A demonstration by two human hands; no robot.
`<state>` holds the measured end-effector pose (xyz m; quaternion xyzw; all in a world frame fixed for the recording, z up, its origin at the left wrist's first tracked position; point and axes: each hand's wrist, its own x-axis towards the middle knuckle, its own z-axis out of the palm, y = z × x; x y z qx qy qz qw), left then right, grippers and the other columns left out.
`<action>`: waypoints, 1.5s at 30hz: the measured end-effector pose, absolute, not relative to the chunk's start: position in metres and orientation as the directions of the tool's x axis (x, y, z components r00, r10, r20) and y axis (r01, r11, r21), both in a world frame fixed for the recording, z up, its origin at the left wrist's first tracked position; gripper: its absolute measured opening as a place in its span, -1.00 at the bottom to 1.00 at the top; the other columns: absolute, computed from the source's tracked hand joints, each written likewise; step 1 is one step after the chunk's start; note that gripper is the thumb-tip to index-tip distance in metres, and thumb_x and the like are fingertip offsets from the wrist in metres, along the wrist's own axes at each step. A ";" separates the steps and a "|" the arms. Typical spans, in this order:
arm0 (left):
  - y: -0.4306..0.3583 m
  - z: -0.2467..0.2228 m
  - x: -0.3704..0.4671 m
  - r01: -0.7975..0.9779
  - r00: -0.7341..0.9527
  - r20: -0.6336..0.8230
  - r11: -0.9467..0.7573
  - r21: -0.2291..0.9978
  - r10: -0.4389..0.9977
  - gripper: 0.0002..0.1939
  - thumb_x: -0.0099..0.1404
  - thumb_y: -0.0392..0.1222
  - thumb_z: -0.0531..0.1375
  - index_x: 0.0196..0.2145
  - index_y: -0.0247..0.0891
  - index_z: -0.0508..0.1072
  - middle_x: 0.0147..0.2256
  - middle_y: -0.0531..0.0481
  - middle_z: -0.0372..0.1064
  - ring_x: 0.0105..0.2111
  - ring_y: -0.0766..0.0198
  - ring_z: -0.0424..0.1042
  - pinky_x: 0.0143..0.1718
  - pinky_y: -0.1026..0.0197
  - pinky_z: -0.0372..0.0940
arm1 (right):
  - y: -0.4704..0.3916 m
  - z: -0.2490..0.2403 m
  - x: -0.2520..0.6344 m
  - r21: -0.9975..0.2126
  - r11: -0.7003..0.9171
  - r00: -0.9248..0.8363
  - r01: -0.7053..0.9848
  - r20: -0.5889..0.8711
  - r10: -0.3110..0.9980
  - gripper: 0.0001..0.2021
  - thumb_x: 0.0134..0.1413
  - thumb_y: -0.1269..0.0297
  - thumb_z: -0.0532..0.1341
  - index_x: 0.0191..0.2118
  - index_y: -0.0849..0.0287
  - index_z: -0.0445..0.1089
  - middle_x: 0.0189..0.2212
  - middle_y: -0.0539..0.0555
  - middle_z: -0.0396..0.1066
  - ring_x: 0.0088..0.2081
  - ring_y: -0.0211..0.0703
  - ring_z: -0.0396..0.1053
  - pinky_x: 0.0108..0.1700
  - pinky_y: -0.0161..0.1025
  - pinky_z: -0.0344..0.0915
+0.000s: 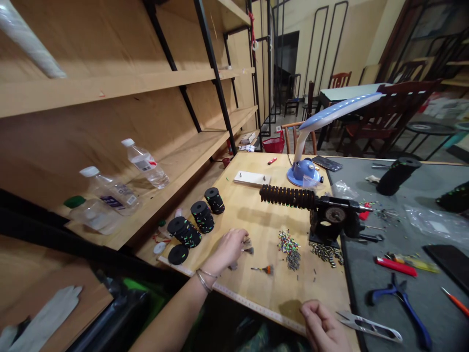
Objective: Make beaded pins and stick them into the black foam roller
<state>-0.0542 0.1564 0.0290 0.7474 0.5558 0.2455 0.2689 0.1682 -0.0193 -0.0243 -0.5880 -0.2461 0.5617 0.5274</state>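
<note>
My left hand [227,250], with bangles at the wrist, reaches over the wooden table. Its fingers are drawn together beside a small grey bundle of fine strands [248,250]; anything they hold is hidden. A similar bundle with an orange end [269,269] lies to its right. Near the front edge, my right hand [322,325] has thumb and forefinger pinched, and I cannot make out what is between them. Thread snips [370,325] lie beside it. Farther in are a pile of coloured beads [288,241] and small grey pieces [293,260].
A black bench device [331,215] carries a ridged black roll [287,196] pointing left. Black foam spools [202,216] stand at the left edge. A blue lamp [303,173] stands behind. Blue pliers [401,298] and a red cutter [395,266] lie on the grey mat [361,274].
</note>
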 end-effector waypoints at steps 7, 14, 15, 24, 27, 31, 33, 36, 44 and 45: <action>0.143 0.041 -0.050 0.482 0.237 0.005 -0.122 0.868 0.971 -0.94 0.18 -0.30 0.15 -0.33 -0.27 0.35 -0.47 0.02 0.36 -0.44 0.26 0.42 -0.39 0.24 0.30 | -0.019 -0.017 0.164 -0.884 -0.295 0.262 -0.363 -0.400 0.878 -0.49 -0.24 -0.25 0.33 -0.48 0.14 0.30 -0.74 -0.23 -0.08 -0.71 -0.42 -0.15 -0.63 -0.42 -0.23; 0.052 0.034 0.006 -0.069 0.495 -0.372 0.463 0.884 0.785 -0.65 0.05 -0.06 0.36 -0.41 -0.27 0.28 -0.57 0.11 0.33 -0.61 0.36 0.40 -0.61 0.37 0.25 | -0.023 0.000 0.159 -0.916 -0.263 0.228 -0.302 -0.338 0.913 -0.51 -0.10 -0.25 0.26 -0.44 0.14 0.27 -0.80 -0.25 -0.04 -0.75 -0.43 -0.13 -0.65 -0.42 -0.20; 0.042 0.029 0.012 -0.093 0.506 -0.395 0.504 0.859 0.767 -0.65 0.04 -0.07 0.37 -0.42 -0.29 0.28 -0.59 0.10 0.34 -0.60 0.35 0.41 -0.61 0.38 0.24 | -0.024 0.002 0.159 -0.915 -0.270 0.210 -0.301 -0.340 0.917 -0.50 -0.11 -0.26 0.26 -0.43 0.14 0.26 -0.81 -0.25 -0.02 -0.76 -0.43 -0.11 -0.66 -0.43 -0.20; 0.016 0.015 0.032 -0.117 0.486 -0.428 0.542 0.832 0.762 -0.65 0.02 -0.09 0.38 -0.45 -0.30 0.29 -0.57 0.06 0.38 -0.59 0.39 0.34 -0.58 0.36 0.22 | -0.029 0.009 0.162 -0.907 -0.314 0.189 -0.279 -0.373 0.909 -0.46 -0.23 -0.27 0.31 -0.47 0.18 0.28 -0.76 -0.12 0.25 -0.76 -0.43 0.02 -0.68 -0.44 -0.13; 0.017 0.022 0.033 -0.052 0.464 -0.408 0.484 0.874 0.787 -0.66 0.03 -0.09 0.36 -0.47 -0.29 0.27 -0.58 0.07 0.37 -0.64 0.43 0.28 -0.59 0.36 0.19 | -0.030 0.006 0.162 -0.920 -0.294 0.205 -0.258 -0.349 0.914 -0.48 -0.21 -0.24 0.32 -0.47 0.20 0.32 -0.73 -0.11 0.26 -0.75 -0.43 0.04 -0.68 -0.44 -0.10; 0.017 0.023 0.036 -0.026 0.459 -0.403 0.466 0.885 0.792 -0.65 0.03 -0.05 0.35 -0.49 -0.27 0.25 -0.61 0.10 0.33 -0.69 0.46 0.23 -0.65 0.38 0.12 | -0.033 0.002 0.162 -0.944 -0.262 0.216 -0.200 -0.304 0.928 -0.53 -0.13 -0.18 0.31 -0.46 0.22 0.38 -0.73 -0.11 0.24 -0.73 -0.40 0.08 -0.67 -0.42 -0.04; 0.016 0.020 0.037 -0.031 0.466 -0.398 0.464 0.885 0.790 -0.63 0.02 -0.04 0.36 -0.49 -0.27 0.25 -0.62 0.12 0.31 -0.69 0.46 0.22 -0.66 0.39 0.11 | -0.034 0.000 0.163 -0.953 -0.250 0.218 -0.173 -0.285 0.934 -0.54 -0.11 -0.15 0.31 -0.45 0.23 0.41 -0.73 -0.10 0.25 -0.72 -0.39 0.10 -0.66 -0.42 -0.01; 0.015 0.016 0.037 -0.055 0.475 -0.391 0.471 0.881 0.788 -0.61 0.00 -0.02 0.37 -0.50 -0.26 0.23 -0.62 0.11 0.32 -0.67 0.44 0.25 -0.65 0.38 0.15 | -0.034 -0.003 0.164 -0.958 -0.243 0.220 -0.155 -0.273 0.937 -0.55 -0.09 -0.14 0.30 -0.42 0.24 0.44 -0.72 -0.07 0.28 -0.71 -0.38 0.11 -0.66 -0.42 0.01; 0.015 0.014 0.038 -0.036 0.488 -0.394 0.469 0.883 0.779 -0.61 0.01 -0.03 0.36 -0.49 -0.27 0.23 -0.61 0.09 0.34 -0.63 0.42 0.30 -0.62 0.37 0.17 | -0.031 -0.006 0.166 -0.955 -0.244 0.206 -0.171 -0.277 0.939 -0.56 -0.12 -0.12 0.33 -0.42 0.25 0.50 -0.75 -0.04 0.31 -0.72 -0.36 0.12 -0.68 -0.40 0.03; 0.016 0.014 0.038 -0.027 0.486 -0.397 0.467 0.884 0.779 -0.62 0.02 -0.03 0.35 -0.49 -0.27 0.23 -0.61 0.10 0.34 -0.64 0.42 0.29 -0.62 0.38 0.16 | -0.031 -0.006 0.167 -0.955 -0.245 0.204 -0.169 -0.276 0.939 -0.56 -0.12 -0.12 0.33 -0.42 0.25 0.50 -0.74 -0.04 0.32 -0.72 -0.36 0.12 -0.68 -0.40 0.03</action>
